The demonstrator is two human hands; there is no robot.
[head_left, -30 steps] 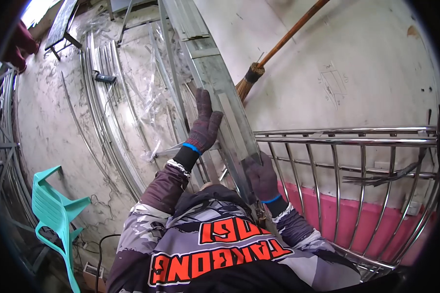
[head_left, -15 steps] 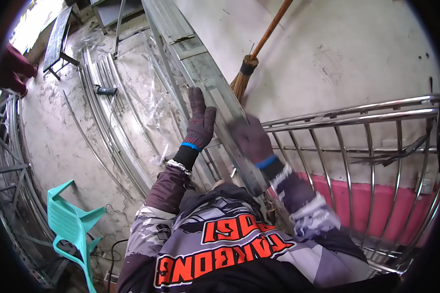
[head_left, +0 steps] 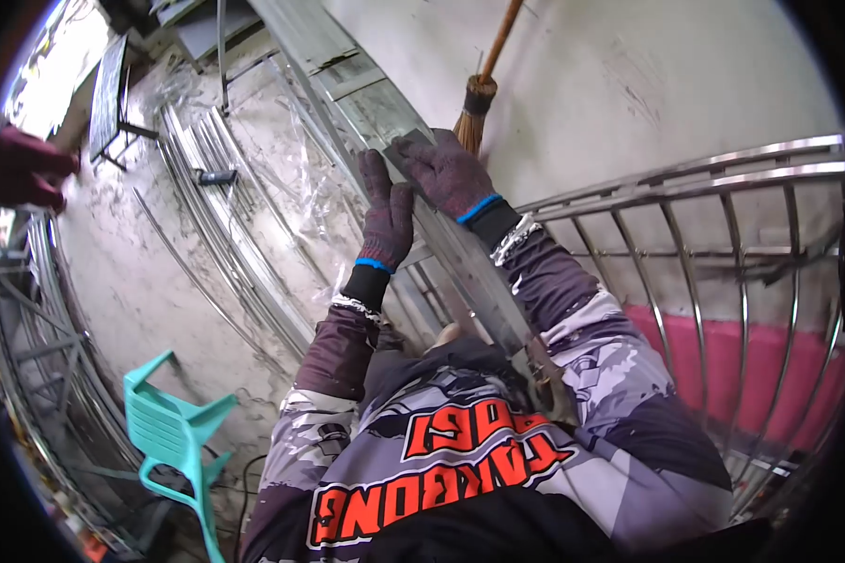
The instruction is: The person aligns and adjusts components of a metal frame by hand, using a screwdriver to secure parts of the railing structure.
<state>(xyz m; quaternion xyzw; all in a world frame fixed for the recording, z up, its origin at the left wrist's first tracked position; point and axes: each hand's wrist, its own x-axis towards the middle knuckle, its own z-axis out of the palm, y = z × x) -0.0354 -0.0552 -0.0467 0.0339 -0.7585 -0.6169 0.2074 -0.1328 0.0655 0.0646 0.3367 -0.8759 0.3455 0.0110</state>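
Observation:
A long silvery metal beam or frame [head_left: 474, 286] runs from in front of my body up to the top left. My left hand [head_left: 387, 218], in a dark knit glove with a blue cuff edge, rests along its left edge with fingers stretched out. My right hand [head_left: 453, 178], gloved the same way, lies farther up on the beam's top face. Its fingers are bent over a flat dark-grey piece [head_left: 402, 147], whose kind I cannot make out. My right palm side is hidden.
A broom [head_left: 475, 105] leans at the wall. Shiny metal railing [head_left: 690, 267] stands on the right. Metal tubes [head_left: 225, 235] and a dark power tool [head_left: 216, 176] lie on the floor at left, near a teal plastic chair [head_left: 174, 422]. Maroon-clothed person [head_left: 28, 169] is at far left.
My right hand has moved up and left along the beam, from a blurred spot lower down. My left hand stays nearly in place. The view has shifted slightly.

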